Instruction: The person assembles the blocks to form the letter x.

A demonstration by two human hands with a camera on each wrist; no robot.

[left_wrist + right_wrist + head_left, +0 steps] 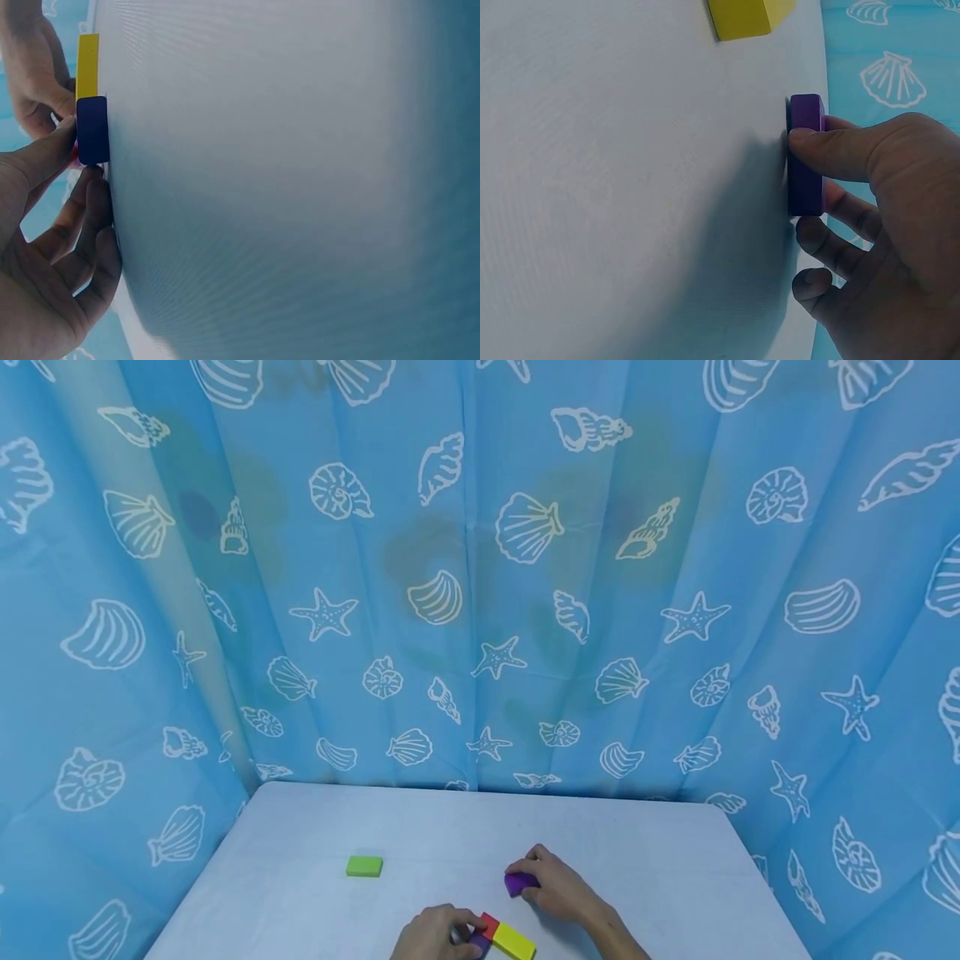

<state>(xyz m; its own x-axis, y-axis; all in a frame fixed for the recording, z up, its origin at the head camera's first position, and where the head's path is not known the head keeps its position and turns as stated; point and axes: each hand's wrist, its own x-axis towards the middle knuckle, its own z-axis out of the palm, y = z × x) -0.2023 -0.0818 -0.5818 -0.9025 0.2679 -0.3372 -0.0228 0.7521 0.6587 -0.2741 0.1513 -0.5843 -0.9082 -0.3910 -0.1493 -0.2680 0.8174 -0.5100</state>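
My right hand [558,887] pinches a purple block [519,883] between thumb and fingers. In the right wrist view the purple block [805,176] stands against the white surface, the thumb across its near face. Lower left of it, my left hand [433,933] holds a dark blue block [93,130], which looks purplish in the head view. Thumb and fingertips lie at two sides of it. A red block [489,926] sits beside the left fingertips, partly covered. Against the red one lies a yellow block [514,942].
A light green block [364,866] lies alone on the left part of the white table [300,910]. Behind the table and along both sides hangs a blue curtain [465,693] printed with white shells and starfish.
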